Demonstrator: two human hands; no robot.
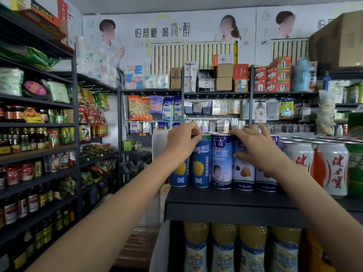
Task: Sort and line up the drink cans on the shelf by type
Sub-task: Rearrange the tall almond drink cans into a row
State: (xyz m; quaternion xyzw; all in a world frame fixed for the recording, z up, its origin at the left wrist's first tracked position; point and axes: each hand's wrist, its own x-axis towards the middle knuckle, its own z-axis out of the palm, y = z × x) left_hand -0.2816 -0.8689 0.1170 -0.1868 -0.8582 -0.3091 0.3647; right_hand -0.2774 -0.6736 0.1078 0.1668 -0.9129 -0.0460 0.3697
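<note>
Tall slim cans stand in a row on a dark shelf (225, 199). At the left are two blue cans with a yellow fruit; my left hand (181, 141) grips the top of the right one (200, 167). Beside it stands a pale blue can with a baby picture (222, 163). Right of that are pale cans with nut pictures; my right hand (253, 146) curls over the top and front of one (243, 173). More can tops show behind the front row.
White cans with red characters (332, 169) and a green can (355, 167) stand at the right of the same shelf. Yellow drink bottles (224, 246) fill the shelf below. Stocked racks line the left wall and the back.
</note>
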